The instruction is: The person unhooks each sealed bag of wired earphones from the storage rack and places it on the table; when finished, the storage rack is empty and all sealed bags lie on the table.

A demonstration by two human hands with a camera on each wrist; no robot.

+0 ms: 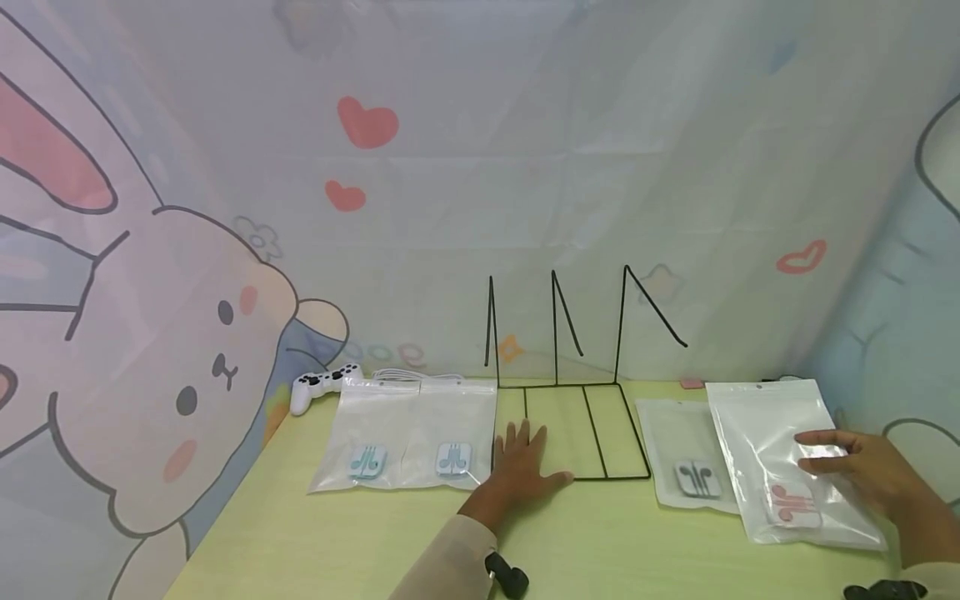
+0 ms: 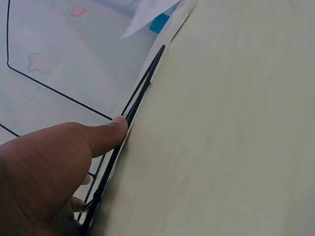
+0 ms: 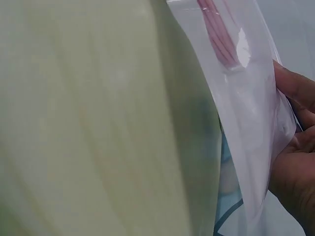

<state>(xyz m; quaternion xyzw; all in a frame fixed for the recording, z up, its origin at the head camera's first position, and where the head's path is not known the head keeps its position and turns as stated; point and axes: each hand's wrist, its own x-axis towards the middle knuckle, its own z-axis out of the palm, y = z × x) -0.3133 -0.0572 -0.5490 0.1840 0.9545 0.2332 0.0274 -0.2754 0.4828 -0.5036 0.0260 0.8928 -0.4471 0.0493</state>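
Observation:
My left hand [image 1: 519, 467] lies with fingers spread over the front left of a black wire display rack [image 1: 603, 433]. In the left wrist view its thumb [image 2: 110, 135] touches the rack's front bar. Three bent wire prongs rise from the rack's back edge. At the right, my right hand [image 1: 873, 475] holds the right edge of a white zip bag [image 1: 765, 433] with pink earphones [image 1: 793, 505] in a clear case. The right wrist view shows the bag's edge between fingers and thumb, its side standing up from the tabletop. Another bag [image 1: 667, 433] with dark grey earphones [image 1: 697, 480] lies partly under it.
Left of the rack lie two overlapping white bags [image 1: 412, 417] with teal [image 1: 367, 461] and grey-blue [image 1: 453, 458] earphones. A white game controller [image 1: 322, 387] and a coiled white cable [image 1: 408, 375] sit behind them. A printed cloth [image 1: 465, 217] hangs behind the pale yellow-green table [image 1: 637, 550].

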